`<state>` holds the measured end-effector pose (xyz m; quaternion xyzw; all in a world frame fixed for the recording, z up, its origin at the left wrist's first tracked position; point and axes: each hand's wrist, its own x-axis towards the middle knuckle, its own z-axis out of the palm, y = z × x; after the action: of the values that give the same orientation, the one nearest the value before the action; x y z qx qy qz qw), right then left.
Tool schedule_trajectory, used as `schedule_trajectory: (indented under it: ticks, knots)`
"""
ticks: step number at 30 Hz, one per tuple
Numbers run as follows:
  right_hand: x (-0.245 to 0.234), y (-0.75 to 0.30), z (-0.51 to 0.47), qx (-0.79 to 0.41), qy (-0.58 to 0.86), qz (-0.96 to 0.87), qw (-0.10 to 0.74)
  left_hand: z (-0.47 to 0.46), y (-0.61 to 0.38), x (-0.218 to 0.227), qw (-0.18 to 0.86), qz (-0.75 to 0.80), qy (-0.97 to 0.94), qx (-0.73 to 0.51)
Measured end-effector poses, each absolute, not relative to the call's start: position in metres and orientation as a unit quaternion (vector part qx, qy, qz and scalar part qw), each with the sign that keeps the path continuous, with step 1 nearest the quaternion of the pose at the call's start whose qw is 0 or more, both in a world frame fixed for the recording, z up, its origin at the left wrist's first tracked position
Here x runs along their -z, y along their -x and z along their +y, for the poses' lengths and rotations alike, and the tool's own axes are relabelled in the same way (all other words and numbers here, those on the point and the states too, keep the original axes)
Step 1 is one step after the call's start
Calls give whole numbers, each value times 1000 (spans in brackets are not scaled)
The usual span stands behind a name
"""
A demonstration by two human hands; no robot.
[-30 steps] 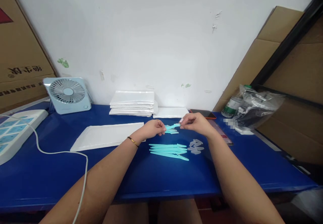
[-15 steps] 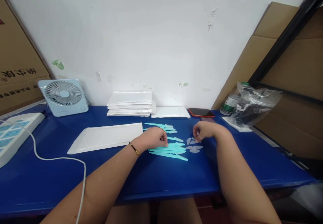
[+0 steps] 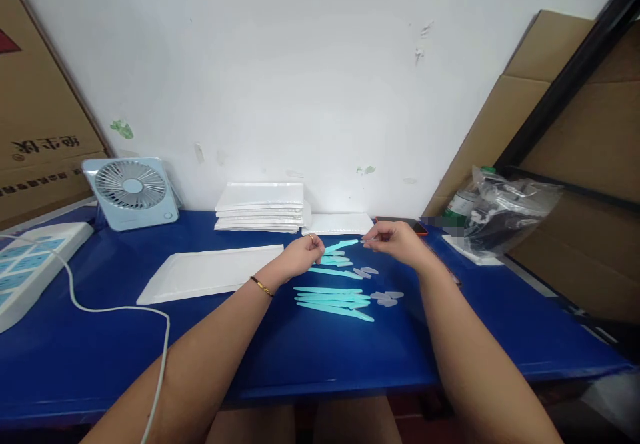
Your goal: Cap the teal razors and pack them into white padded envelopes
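My left hand (image 3: pixel 300 255) pinches a teal plastic stick (image 3: pixel 341 245) above the blue worktop (image 3: pixel 320 344); my right hand (image 3: pixel 395 241) pinches a small clear cap (image 3: pixel 369 239) at its tip. The cap looks about to go on, which needs lining up. Capless sticks (image 3: pixel 333 300) and caps (image 3: pixel 387 297) lie below. The plastic bag (image 3: pixel 505 214) far right holds dark items.

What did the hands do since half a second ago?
Both hands came up off the table. The left hand now holds a teal stick up, and the right hand brings a small clear cap to its tip. The row of teal sticks, loose caps, fan and white stack stayed put.
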<state>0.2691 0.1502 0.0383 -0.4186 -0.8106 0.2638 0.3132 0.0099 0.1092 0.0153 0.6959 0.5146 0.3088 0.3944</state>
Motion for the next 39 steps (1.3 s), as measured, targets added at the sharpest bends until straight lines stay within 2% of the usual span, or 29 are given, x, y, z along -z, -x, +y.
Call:
schedule_trajectory:
  ticks: [4, 12, 21, 25, 31, 34, 37, 39]
  knots:
    - [-42, -257, 143, -222, 353, -821, 390, 110, -10, -19, 431, 525, -659, -323]
    - [-41, -245, 138, -209, 318, -823, 422, 108, -11, -25, 489, 523, -622, -318]
    - [-41, -249, 140, -194, 366, -806, 423, 106, -9, -28, 482, 531, -631, -296]
    - [-41, -240, 135, -204, 360, -822, 392, 105, -10, -27, 474, 526, -643, -291]
    - [-36, -226, 132, -228, 329, -829, 391, 106, -10, -23, 491, 502, -653, -283]
    - [-38, -230, 134, -233, 329, -841, 361, 107, -9, -20, 435, 518, -685, -270]
    - [-43, -245, 137, -222, 368, -854, 293, 107, -8, -19, 293, 565, -732, -242]
    - [-45, -254, 140, -219, 413, -857, 218, 105, -9, -19, 193, 575, -761, -233]
